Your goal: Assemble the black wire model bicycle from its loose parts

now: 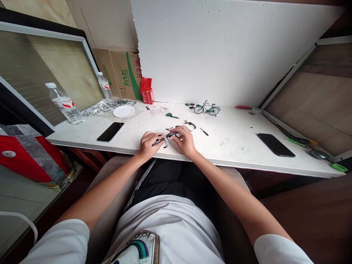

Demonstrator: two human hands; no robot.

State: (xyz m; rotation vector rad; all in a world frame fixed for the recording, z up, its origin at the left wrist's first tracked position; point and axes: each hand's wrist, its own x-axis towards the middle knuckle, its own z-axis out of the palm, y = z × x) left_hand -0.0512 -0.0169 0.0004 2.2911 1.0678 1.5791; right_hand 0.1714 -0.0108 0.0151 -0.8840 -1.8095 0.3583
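Near the front edge of the white table, both hands are closed around a partly built black and silver model bicycle [166, 138]. My left hand [149, 144] grips its left end with bent fingers. On the other side, my right hand [184, 139] pinches it between thumb and fingers, hiding part of it. Just beyond the right hand lie a curved black part [190, 124] and a small dark screwdriver-like tool [204, 131]. A green plastic part [172, 115] rests farther back. Behind it stands a finished-looking green model bicycle [206, 108], upright on its wheels.
Phones lie at left [110, 132] and right [276, 145]. A white plate [123, 111], loose plastic frames [101, 107], two water bottles [66, 104] and a red box [147, 90] occupy the back left. A white board [220, 51] walls the back; a spoon [319, 154] lies far right.
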